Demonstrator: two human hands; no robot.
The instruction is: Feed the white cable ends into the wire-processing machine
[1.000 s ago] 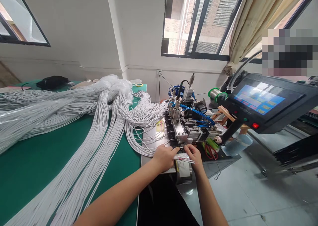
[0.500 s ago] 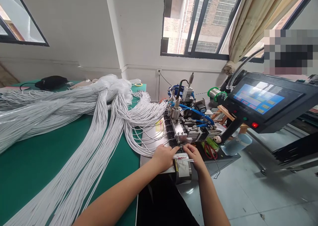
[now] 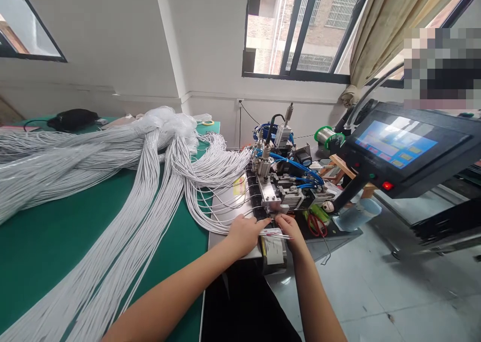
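Observation:
My left hand [image 3: 245,235] is closed around several white cables [image 3: 276,234], whose ends stick out to the right under its fingers. Its index finger reaches to the front of a benchtop machine [image 3: 268,194] with metal cylinders and blue air hoses. Close beside it, my right hand [image 3: 291,227] has thumb and fingertips pinched together at the same machine edge. Whatever lies in that pinch is too small to make out. The cable ends reach across to the right palm. From the left hand, the cables run back to a large bundle [image 3: 180,169] on the green table.
A control screen [image 3: 398,144] on an arm stands to the right. Near the machine are a solder wire spool [image 3: 328,137], red-handled scissors [image 3: 316,225] and a clear plastic container [image 3: 358,214]. Plastic-wrapped cables [image 3: 75,156] cover the table's left. A person with a blurred head is at far right.
The view has shifted slightly. Both hands stay at the machine's front edge in nearly the same pose, and the cables remain in the left hand.

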